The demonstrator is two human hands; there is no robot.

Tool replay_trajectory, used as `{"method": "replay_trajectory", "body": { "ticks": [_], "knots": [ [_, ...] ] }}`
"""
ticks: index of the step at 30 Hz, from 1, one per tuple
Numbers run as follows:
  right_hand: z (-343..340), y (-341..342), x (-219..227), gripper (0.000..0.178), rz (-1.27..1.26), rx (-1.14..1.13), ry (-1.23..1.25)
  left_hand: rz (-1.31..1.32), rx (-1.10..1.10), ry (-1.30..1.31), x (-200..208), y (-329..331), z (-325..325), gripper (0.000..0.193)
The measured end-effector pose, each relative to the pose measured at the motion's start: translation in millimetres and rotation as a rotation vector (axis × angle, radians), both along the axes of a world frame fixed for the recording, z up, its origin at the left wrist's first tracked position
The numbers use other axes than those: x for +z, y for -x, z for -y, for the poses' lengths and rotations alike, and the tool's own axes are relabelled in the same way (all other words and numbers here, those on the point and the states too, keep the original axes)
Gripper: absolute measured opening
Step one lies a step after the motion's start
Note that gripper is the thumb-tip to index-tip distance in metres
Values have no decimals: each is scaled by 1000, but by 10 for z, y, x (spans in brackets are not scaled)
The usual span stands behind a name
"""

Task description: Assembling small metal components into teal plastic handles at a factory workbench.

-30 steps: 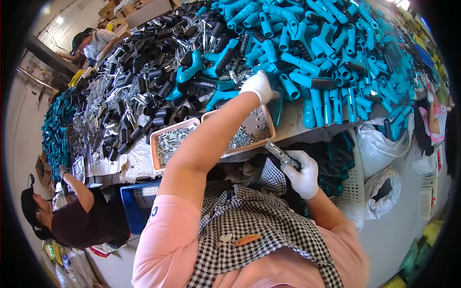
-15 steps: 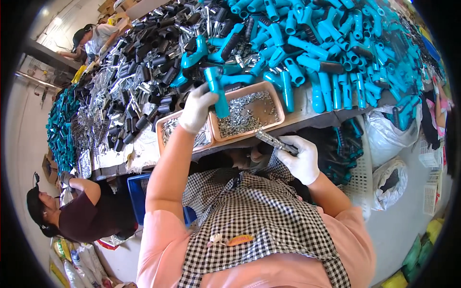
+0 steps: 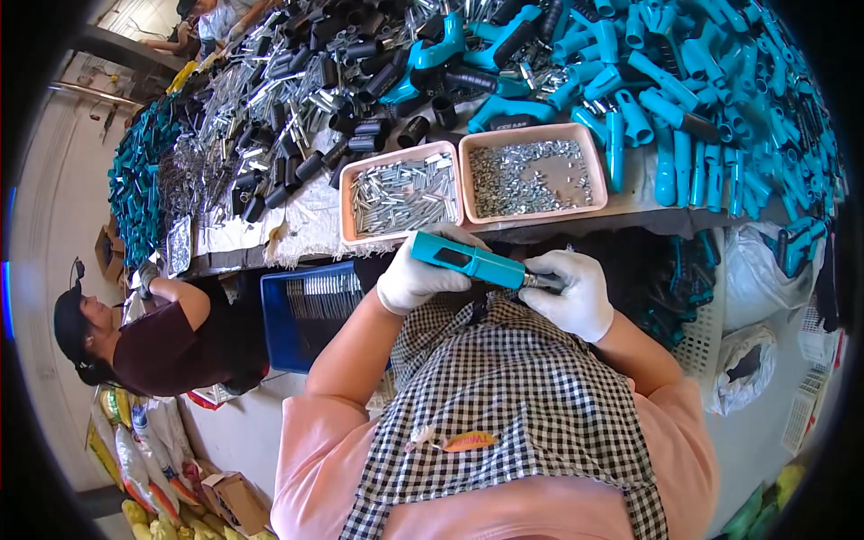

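While in the grip of left fingers (image 3: 445,280), slotted teal casing (image 3: 487,266) — metal shaft (image 3: 543,282) in right fingers (image 3: 556,262).

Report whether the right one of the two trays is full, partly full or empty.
Partly full: small metal pieces lie scattered in the right tray, and its bottom shows bare toward the right side.

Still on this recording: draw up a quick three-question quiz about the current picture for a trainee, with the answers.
1. What does the left hand hold in its grip?
A) a black tube
B) a teal casing
C) a blue crate

2. True or false: the pins in the left tray are longer than the pieces in the right tray.

3. Fill in: the right hand has a ____ part in its grip, at the casing's end.

Key: 1 B; 2 true; 3 metal.
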State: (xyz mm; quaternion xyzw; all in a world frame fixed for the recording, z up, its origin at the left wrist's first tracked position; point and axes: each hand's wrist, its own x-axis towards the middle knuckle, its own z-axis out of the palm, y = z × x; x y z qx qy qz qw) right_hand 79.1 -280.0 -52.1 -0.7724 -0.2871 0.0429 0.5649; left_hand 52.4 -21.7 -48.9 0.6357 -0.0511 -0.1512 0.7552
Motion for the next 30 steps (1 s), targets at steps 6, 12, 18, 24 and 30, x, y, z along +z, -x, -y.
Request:
{"method": "replay_trajectory", "body": {
  "ticks": [6, 12, 18, 24, 30],
  "knots": [
    [8, 11, 6, 28, -34, 32, 48, -38, 103, 244, 65, 105, -371, 106],
    [-100, 21, 19, 30, 7, 122, 60, 419, -193, -931, 547, 150, -182, 32],
    [-221, 103, -46, 51, -8, 252, 202, 465, -312, -952, 437, 151, -46, 21],
    [-331, 24, -72, 44, -77, 243, 152, 555, -276, -969, 259, 45, 108, 17],
    [-296, -125, -38, 30, -55, 92, 151, 551, -208, -1143, 384, -279, -25, 33]
  ]
}}
